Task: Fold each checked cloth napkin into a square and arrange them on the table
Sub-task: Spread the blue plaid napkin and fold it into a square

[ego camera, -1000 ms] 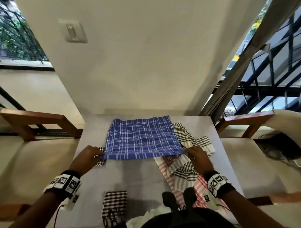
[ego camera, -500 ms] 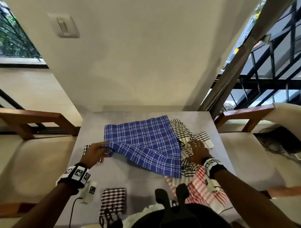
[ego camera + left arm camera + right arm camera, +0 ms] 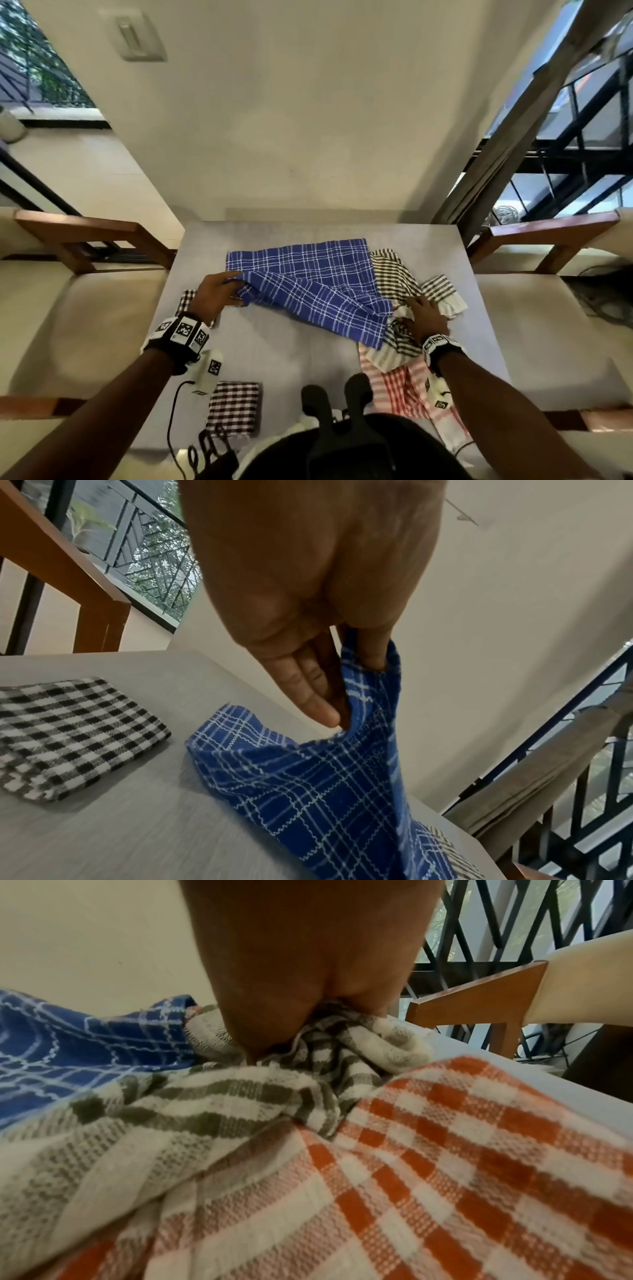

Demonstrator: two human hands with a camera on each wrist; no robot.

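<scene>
A blue checked napkin (image 3: pixel 308 284) lies half spread in the middle of the grey table (image 3: pixel 274 349), its near edge slanting down to the right. My left hand (image 3: pixel 236 287) pinches its left corner and holds it a little above the table; the left wrist view shows that hand (image 3: pixel 356 691) with the blue napkin (image 3: pixel 325 791) hanging from it. My right hand (image 3: pixel 416 313) lies on the crumpled olive striped napkin (image 3: pixel 394 274) and grips a bunch of it. In the right wrist view that olive napkin (image 3: pixel 212 1102) gathers into the palm, whose fingers are hidden.
A red checked napkin (image 3: pixel 407 387) lies loose under the olive one at the near right. One folded black checked napkin (image 3: pixel 234 407) sits at the near edge, another (image 3: pixel 186 301) under my left wrist. Wooden chair frames (image 3: pixel 102 236) flank the table; a wall stands behind it.
My right hand let go of the blue napkin's near right corner and moved onto the olive napkin. My left hand lifted its corner and carried it away from me.
</scene>
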